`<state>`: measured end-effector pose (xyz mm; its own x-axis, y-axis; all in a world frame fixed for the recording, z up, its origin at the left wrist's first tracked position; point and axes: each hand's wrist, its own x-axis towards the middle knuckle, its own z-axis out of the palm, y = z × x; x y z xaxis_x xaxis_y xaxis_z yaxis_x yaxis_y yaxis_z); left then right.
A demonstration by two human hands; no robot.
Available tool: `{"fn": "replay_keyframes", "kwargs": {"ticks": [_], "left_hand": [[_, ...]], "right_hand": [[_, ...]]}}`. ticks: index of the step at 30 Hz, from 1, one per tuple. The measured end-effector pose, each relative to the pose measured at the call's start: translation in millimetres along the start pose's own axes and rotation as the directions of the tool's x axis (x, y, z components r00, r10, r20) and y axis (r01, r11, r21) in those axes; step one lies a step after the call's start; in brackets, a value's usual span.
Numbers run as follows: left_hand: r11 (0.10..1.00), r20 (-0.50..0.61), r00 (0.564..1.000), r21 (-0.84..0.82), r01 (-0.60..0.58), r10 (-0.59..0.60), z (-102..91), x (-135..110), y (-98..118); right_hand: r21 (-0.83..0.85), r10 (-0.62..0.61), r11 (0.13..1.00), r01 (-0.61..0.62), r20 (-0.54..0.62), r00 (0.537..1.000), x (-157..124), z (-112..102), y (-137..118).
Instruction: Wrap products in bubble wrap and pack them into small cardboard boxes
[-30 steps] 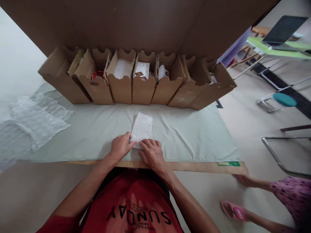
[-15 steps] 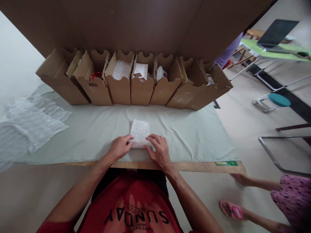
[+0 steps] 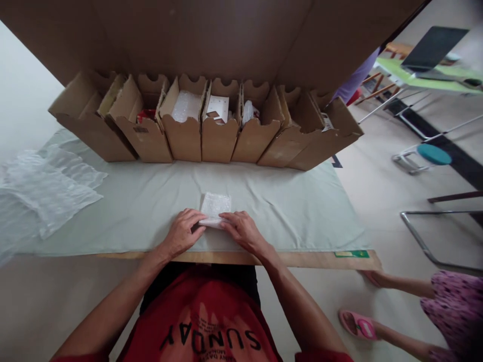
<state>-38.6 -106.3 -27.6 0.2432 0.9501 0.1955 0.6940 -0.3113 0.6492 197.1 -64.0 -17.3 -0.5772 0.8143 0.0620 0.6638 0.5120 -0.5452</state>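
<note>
The small white bubble-wrap packet (image 3: 216, 205) lies flat on the pale green cloth (image 3: 302, 206), close to the table's near edge. The left hand (image 3: 183, 234), at the packet's 7 o'clock, has its fingers curled tight on the near left corner. The right hand (image 3: 241, 230), at 5 o'clock, lays bent fingers over the near right edge and pinches it down. A row of brown cardboard bins (image 3: 204, 143) stands at 12 o'clock, and loose clear bubble-wrap sheets (image 3: 49, 186) lie at 9 o'clock. Another person's pink sandal (image 3: 356, 326) is at 4 o'clock.
</note>
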Motion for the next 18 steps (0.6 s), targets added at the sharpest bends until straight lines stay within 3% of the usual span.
{"fn": "replay_keyframes", "kwargs": {"ticks": [2,4,7,10,14,16,18], "left_hand": [[0.997,0.014,0.997,-0.009,0.074,-0.074,-2.4,5,1],[0.985,0.055,0.984,-0.004,0.171,-0.17,-5.6,13,3],[0.953,0.123,0.945,0.025,0.302,-0.303,-9.1,25,7],[0.927,0.132,0.922,0.139,0.347,-0.365,-7.3,33,10],[0.905,0.026,0.93,0.241,0.35,-0.367,-0.6,31,10],[0.911,-0.074,0.926,0.164,0.378,-0.371,0.7,26,9],[0.909,-0.165,0.895,-0.014,0.417,-0.414,-0.1,18,7]], "right_hand": [[0.057,0.057,0.997,-0.057,0.003,0.998,-1,-3,0],[0.063,0.066,0.996,-0.061,-0.078,0.995,-2,-3,0],[-0.048,0.006,0.999,-0.016,-0.217,0.976,-4,3,0],[-0.172,-0.073,0.984,0.041,-0.184,0.98,-2,9,0],[-0.257,-0.136,0.961,0.103,-0.116,0.984,4,14,1],[-0.25,-0.127,0.964,0.093,-0.124,0.984,9,15,4],[-0.196,-0.076,0.979,0.047,-0.144,0.987,13,14,6]]}}
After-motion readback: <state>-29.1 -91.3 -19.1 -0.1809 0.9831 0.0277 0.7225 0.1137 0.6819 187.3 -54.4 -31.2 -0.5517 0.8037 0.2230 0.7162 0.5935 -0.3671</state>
